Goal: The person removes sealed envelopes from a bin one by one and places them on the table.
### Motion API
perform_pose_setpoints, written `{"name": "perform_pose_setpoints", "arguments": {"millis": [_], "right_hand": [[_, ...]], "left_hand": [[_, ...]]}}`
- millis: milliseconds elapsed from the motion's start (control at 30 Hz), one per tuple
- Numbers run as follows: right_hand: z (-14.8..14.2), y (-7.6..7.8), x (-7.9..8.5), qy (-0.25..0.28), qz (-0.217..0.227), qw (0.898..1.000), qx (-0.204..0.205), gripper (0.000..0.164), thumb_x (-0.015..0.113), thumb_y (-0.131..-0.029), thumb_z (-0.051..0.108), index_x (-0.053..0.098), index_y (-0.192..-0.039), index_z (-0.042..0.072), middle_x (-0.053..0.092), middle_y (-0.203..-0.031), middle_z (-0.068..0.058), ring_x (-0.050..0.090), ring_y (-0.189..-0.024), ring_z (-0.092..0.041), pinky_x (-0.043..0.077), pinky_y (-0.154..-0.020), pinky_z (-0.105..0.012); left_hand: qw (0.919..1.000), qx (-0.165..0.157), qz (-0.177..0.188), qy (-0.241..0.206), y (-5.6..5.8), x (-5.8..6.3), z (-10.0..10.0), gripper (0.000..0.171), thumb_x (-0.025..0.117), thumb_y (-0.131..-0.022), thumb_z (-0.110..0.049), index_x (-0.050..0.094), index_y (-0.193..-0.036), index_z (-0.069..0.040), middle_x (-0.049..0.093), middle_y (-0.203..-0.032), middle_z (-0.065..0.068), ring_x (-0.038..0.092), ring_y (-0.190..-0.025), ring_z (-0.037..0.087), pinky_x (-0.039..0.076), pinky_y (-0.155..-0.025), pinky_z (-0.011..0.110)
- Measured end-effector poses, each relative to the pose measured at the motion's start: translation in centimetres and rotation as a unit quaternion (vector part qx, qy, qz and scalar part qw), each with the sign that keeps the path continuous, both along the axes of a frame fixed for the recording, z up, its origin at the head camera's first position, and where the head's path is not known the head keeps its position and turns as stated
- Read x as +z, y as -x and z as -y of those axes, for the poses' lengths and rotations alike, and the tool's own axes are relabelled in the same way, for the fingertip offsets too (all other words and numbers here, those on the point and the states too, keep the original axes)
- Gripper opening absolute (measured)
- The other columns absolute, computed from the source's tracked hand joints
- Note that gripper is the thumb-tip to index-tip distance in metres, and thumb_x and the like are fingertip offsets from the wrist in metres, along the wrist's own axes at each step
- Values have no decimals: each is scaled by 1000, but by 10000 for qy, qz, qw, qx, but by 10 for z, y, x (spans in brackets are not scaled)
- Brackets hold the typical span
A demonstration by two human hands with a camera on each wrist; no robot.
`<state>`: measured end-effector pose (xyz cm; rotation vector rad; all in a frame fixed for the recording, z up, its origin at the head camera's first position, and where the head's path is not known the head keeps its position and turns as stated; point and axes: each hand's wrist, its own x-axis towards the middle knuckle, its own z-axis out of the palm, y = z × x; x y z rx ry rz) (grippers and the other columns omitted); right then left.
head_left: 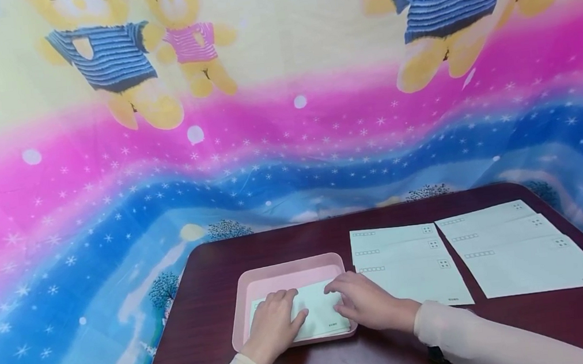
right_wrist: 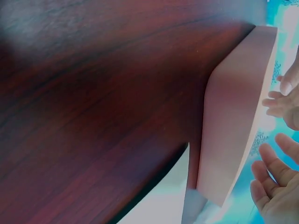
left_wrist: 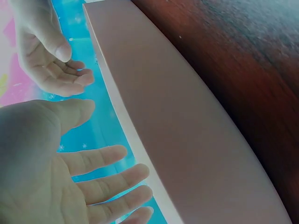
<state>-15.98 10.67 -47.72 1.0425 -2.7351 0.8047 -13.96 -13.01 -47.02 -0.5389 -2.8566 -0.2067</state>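
A pink tray (head_left: 283,270) on the table holds pale envelopes (head_left: 318,312) printed with small boxes and a stamp square. Over the tray's left part, my left hand (head_left: 274,322) has its fingers spread above the envelopes, partly covering them. From the right side, my right hand (head_left: 366,299) reaches over the tray's rim with loosely bent fingers. In the left wrist view the left hand (left_wrist: 70,172) shows apart fingers above the tray wall (left_wrist: 154,107). Likewise, the right hand's fingers (right_wrist: 275,175) appear relaxed and gripping nothing in the right wrist view.
Right of the tray, overlapping envelopes lie in two columns, a left column (head_left: 409,281) and a right column (head_left: 533,270). The dark wooden table (head_left: 190,329) ends at the back against a cloth (head_left: 291,176) printed with bears.
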Motion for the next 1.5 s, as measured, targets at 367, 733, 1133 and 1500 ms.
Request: {"name": "perform_pose_setpoints", "arguments": {"millis": [367, 733, 1133, 1500], "right_hand": [[16, 6, -7, -490, 26, 9988, -2, 29, 72, -92, 23, 69, -119, 13, 71, -116, -1, 63, -113, -19, 51, -99, -41], [22, 17, -17, -761, -314, 9966, 26, 33, 76, -88, 23, 69, -118, 11, 69, -112, -1, 62, -107, -16, 50, -96, -37], [31, 24, -22, -1037, -151, 9945, -77, 45, 78, -86, 26, 65, -126, 9, 67, -120, -7, 62, -113, -23, 50, -101, -39], [40, 27, -23, -1595, 227, 9862, -380, 71, 83, -80, 38, 56, -140, 12, 64, -126, -12, 59, -119, -29, 47, -106, -40]], "left_hand": [[9999, 115, 12, -16, 1, -4, 11, 42, 74, -88, -39, 69, -116, -8, 73, -108, 9, 68, -96, 27, 54, -74, 45], [9998, 190, 2, 6, 6, -5, 16, 41, 74, -88, -38, 70, -114, -8, 73, -104, 10, 68, -92, 28, 54, -72, 45], [9993, 300, 207, 27, 14, -9, 20, 42, 73, -89, -39, 69, -116, -7, 73, -106, 11, 68, -95, 29, 54, -78, 46], [9989, 361, 284, 121, 20, -16, 25, 43, 73, -89, -40, 69, -116, -8, 73, -105, 12, 68, -95, 29, 54, -78, 46]]}}
